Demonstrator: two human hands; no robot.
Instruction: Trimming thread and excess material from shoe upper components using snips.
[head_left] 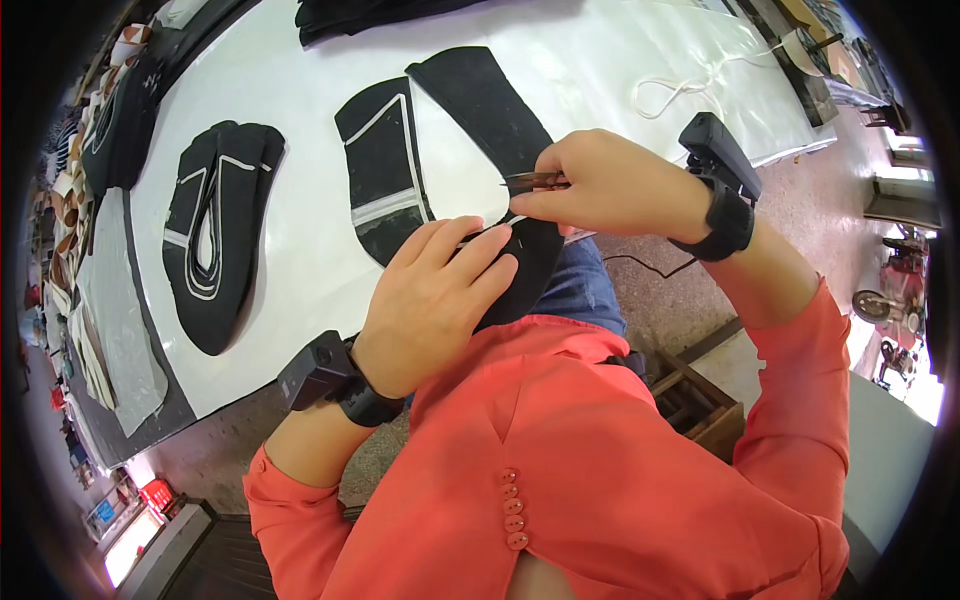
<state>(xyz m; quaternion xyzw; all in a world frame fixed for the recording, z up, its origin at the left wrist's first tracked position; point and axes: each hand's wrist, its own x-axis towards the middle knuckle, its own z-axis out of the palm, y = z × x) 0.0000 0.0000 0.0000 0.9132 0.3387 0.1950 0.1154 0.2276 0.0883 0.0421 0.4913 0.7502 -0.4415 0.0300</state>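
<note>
On the white tabletop in front of me lies a black U-shaped fabric piece [385, 150] with white lines, like a shoe upper. Its two legs point away from me, and its curved end reaches the table's near edge. My left hand [437, 285] rests on that curve, fingers stretched out and pressing the fabric. A small dark pointed tool [536, 182] sticks out of my right hand [605, 185], whose fingers are closed around it. The tool's tip points left, over the inner edge of the right leg. My fingers hide part of the curve.
To the left lies a stack of similar black pieces [222, 235]. Black fabric [370, 15] sits at the far edge, and a loop of white cord [675, 95] is at the far right. A wooden crate [695, 405] stands below on the right.
</note>
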